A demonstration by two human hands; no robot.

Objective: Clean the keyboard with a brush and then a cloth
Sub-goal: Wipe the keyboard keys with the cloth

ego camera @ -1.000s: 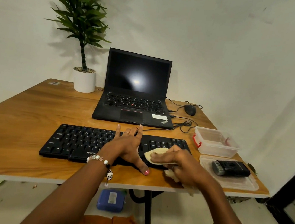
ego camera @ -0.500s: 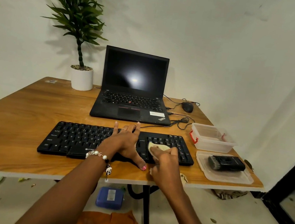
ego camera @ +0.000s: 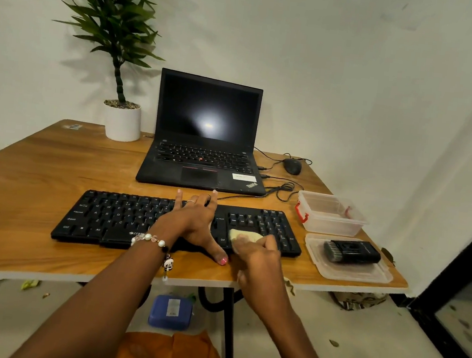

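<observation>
Hands, two; one keyboard, cloth, brush.

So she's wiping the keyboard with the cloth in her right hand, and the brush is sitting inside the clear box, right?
Not quite. The head view shows the brush lying on the flat lid beside the clear box, not inside it. The right hand does hold the cloth on the keyboard.

Cloth on keyboard, both hands down.
Left hand lies flat, fingers spread, on the black keyboard; right hand presses a pale yellow cloth onto the right-side keys. Brush lies in a clear lid at right; laptop far behind.
</observation>
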